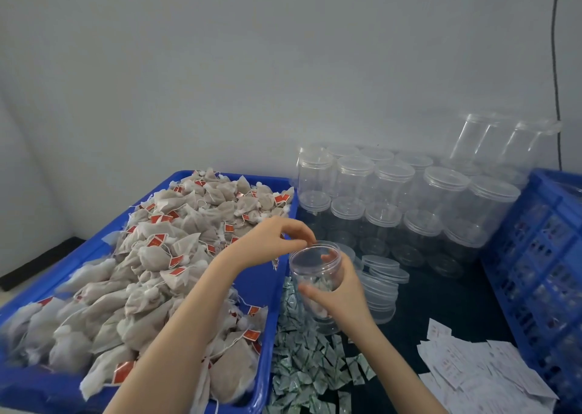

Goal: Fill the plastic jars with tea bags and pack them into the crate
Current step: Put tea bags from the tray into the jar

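Note:
My right hand (338,291) grips a clear plastic jar (315,257) with no lid, tilted toward me over the table's middle. A few items lie at its bottom, blurred by the plastic. My left hand (277,235) hovers at the jar's far rim with its fingers curled together; whether they pinch anything I cannot tell. A blue tray (261,284) on the left is heaped with beige tea bags (151,256) bearing red tags. A blue crate (535,256) stands at the right edge.
Several capped empty jars (400,199) stand stacked at the back against the wall. Loose lids (381,275) pile up right of the held jar. Small green-and-white sachets (302,360) spread on the dark table in front, white paper slips (472,369) at the front right.

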The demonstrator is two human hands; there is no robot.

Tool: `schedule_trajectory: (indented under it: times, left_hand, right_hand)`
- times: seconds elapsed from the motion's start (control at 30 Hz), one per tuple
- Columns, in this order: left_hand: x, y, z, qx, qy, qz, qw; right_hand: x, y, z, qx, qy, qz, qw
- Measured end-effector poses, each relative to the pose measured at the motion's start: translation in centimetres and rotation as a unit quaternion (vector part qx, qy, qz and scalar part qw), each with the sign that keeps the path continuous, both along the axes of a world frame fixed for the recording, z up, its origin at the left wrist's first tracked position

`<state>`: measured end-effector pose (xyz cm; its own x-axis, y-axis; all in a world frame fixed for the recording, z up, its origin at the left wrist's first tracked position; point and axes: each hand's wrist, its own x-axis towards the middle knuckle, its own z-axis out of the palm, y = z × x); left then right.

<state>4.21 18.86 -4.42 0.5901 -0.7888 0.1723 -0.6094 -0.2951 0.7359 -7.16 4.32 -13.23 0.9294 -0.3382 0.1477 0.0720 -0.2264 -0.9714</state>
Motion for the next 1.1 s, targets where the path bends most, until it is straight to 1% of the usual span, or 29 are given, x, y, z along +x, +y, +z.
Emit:
schedule_trajectory:
  times: [0.07,0.1,0.13,0.17,0.2,0.23,0.27,0.3,0.33,0.37,0.43,0.5,0.57,0.6,0.63,0.7,0.77,0.8,0.83,0.9,0.93,1.0,1.1]
  left_hand:
    - [0.9,0.5,-0.2,0.014,-0.046,0.097,0.994]
    - [1.5,0.9,-0.4,0.057,-0.098,0.169,0.979]
    - [2.1,1.4,-0.6,0.132,-0.168,0.247,0.945]
    - [2.5,2.0,-0.8,0.232,-0.233,0.315,0.89]
    - [2.7,2.7,-0.9,0.339,-0.261,0.365,0.827]
    - [2.6,3.4,-1.0,0.434,-0.243,0.395,0.773]
    - [2.4,4.1,-0.9,0.499,-0.204,0.412,0.735]
    - [2.3,4.7,-0.8,0.525,-0.159,0.429,0.717]
    - [2.3,5.2,-0.8,0.52,-0.119,0.446,0.719]
    - [2.5,5.6,-0.7,0.498,-0.088,0.458,0.731]
    - [2.6,6.0,-0.3,0.44,-0.071,0.478,0.757]
    - [2.1,6.0,0.3,0.399,-0.094,0.493,0.767]
    - [1.8,5.6,0.8,0.357,-0.143,0.5,0.776]
    - [1.7,5.3,0.9,0.319,-0.177,0.502,0.784]
    - [1.7,5.0,0.9,0.257,-0.21,0.5,0.8]
    - [1.2,4.1,1.3,0.07,-0.248,0.467,0.846]
    - [0.4,2.9,2.0,-0.103,-0.228,0.405,0.879]
    - [-0.1,2.3,2.3,-0.158,-0.2,0.37,0.893]
    - [-0.5,1.8,2.6,-0.193,-0.166,0.331,0.909]
    - [-1.4,1.0,2.9,-0.237,-0.093,0.24,0.937]
    - [-1.8,0.7,3.0,-0.244,-0.064,0.196,0.948]
    - [-2.2,0.0,2.9,-0.236,-0.028,0.135,0.962]
    - [-2.8,-1.1,2.1,-0.191,-0.004,0.087,0.978]
  right_hand:
    - [-0.1,0.0,-0.2,-0.022,0.002,0.003,1.0]
    - [-0.2,0.0,-0.3,-0.022,0.003,0.006,1.0]
    - [-0.2,0.0,-0.4,-0.02,0.005,0.007,1.0]
    - [-0.2,0.0,-0.4,-0.017,0.007,0.009,1.0]
    - [-0.3,0.1,-0.4,-0.017,0.008,0.01,1.0]
    - [-0.3,0.2,-0.3,-0.019,0.008,0.012,1.0]
    - [-0.4,0.3,-0.3,-0.021,0.009,0.013,1.0]
    - [-0.4,0.4,-0.3,-0.022,0.009,0.013,1.0]
    - [-0.4,0.5,-0.2,-0.022,0.009,0.012,1.0]
    - [-0.4,0.6,-0.2,-0.022,0.008,0.01,1.0]
    - [-0.5,0.7,-0.2,-0.021,0.008,0.01,1.0]
    - [-0.5,0.8,-0.2,-0.022,0.009,0.013,1.0]
    - [-0.6,0.8,-0.3,-0.02,0.012,0.015,1.0]
    - [-0.7,0.9,-0.2,-0.019,0.013,0.016,1.0]
    - [-0.7,0.9,-0.2,-0.02,0.015,0.017,1.0]
    - [-0.7,0.9,-0.2,-0.022,0.017,0.02,0.999]
    - [-0.7,1.0,-0.2,-0.021,0.017,0.022,0.999]
    - [-0.7,1.0,-0.2,-0.019,0.017,0.024,0.999]
    - [-0.8,1.0,-0.2,-0.018,0.017,0.026,0.999]
    - [-0.9,1.1,-0.2,-0.016,0.014,0.031,0.999]
    - [-0.9,1.1,-0.1,-0.014,0.012,0.031,0.999]
    - [-1.0,1.2,0.0,-0.009,0.009,0.025,1.0]
    - [-1.0,1.3,0.0,-0.004,0.004,0.02,1.0]
